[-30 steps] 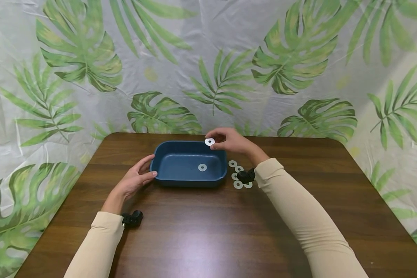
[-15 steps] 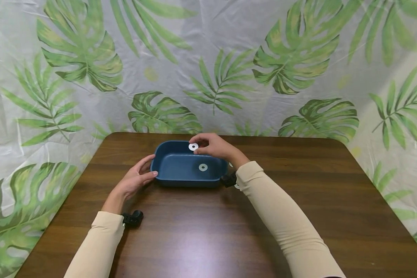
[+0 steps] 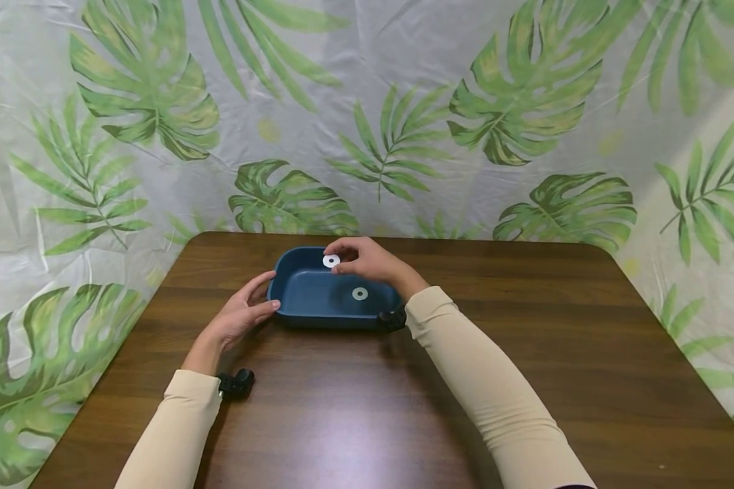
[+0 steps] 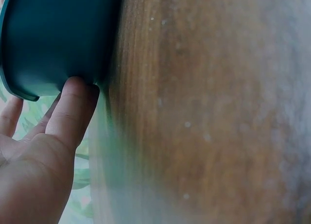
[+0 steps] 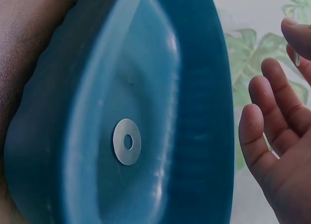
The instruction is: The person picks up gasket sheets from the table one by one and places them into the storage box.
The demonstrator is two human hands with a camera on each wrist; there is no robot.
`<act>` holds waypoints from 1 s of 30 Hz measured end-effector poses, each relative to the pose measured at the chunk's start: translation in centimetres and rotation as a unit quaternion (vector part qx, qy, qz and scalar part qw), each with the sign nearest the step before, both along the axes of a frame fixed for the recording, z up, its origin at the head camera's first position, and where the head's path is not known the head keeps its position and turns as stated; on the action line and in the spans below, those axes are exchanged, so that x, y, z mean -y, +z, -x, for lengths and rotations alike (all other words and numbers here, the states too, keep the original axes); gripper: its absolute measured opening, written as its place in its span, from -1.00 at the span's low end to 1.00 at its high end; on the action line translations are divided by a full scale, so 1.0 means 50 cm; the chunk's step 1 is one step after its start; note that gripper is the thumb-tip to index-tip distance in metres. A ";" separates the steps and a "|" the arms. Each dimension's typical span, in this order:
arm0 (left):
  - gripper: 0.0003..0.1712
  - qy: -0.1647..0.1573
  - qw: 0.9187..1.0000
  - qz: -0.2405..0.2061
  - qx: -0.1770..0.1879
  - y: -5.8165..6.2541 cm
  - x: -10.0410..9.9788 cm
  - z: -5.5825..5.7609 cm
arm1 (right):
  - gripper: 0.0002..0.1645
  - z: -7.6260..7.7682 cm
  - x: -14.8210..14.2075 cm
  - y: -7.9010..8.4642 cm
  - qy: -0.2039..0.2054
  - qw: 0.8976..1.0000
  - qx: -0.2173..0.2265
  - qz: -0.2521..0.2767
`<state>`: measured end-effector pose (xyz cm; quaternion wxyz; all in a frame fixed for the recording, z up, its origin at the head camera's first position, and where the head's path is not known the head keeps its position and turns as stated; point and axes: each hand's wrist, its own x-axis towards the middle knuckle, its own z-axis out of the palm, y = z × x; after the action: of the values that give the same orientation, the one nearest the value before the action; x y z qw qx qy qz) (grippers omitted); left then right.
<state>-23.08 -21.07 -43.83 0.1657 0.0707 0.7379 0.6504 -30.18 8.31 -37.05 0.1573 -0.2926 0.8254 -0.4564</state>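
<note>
Right hand (image 3: 370,260) pinching, left hand (image 3: 238,317) fingers extended! Brown wood-grain table (image 3: 526,292) runs wide rightward, far edge close behind the blue round-cornered tub (image 3: 310,293), left fingers touching its end. Flat silver washer (image 5: 118,143) inside; bright ring-shaped washer (image 3: 327,261) in right fingertips, above.

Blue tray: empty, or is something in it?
Not empty: one washer lies flat inside the blue tray, visible in the head and right-wrist views.
</note>
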 end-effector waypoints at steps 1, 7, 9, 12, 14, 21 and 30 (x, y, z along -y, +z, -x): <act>-0.15 0.000 1.000 0.002 0.000 0.000 0.000 0.000 | -0.52 0.000 0.000 0.001 0.000 1.000 0.000 -0.002; -0.14 -0.006 1.000 -0.001 -0.001 0.000 -0.003 0.000 | -0.40 -0.001 -0.004 0.002 -0.013 1.000 0.000 -0.022; -0.14 -0.005 1.000 -0.003 0.000 0.001 -0.003 0.000 | -0.37 0.000 -0.006 0.000 -0.021 1.000 0.000 -0.023; -0.14 -0.004 1.000 -0.004 0.001 0.001 -0.003 0.000 | -0.37 0.001 -0.010 -0.003 -0.027 0.999 0.001 -0.020; -0.14 -0.005 1.000 -0.004 0.001 0.001 -0.002 0.000 | -0.40 0.000 -0.014 -0.003 -0.028 0.999 0.000 -0.018; -0.13 -0.008 1.000 -0.007 0.000 0.001 0.001 -0.003 | -0.43 -0.009 -0.045 -0.004 -0.012 0.999 -0.029 -0.039; -0.13 -0.007 1.000 -0.005 0.000 0.001 -0.001 -0.003 | -0.47 -0.027 -0.145 -0.016 -0.042 0.997 -0.044 -0.050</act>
<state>-22.91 -21.01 -43.79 0.1699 0.0765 0.7343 0.6527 -28.82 15.57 -37.85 0.1162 -0.2691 0.8648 -0.4077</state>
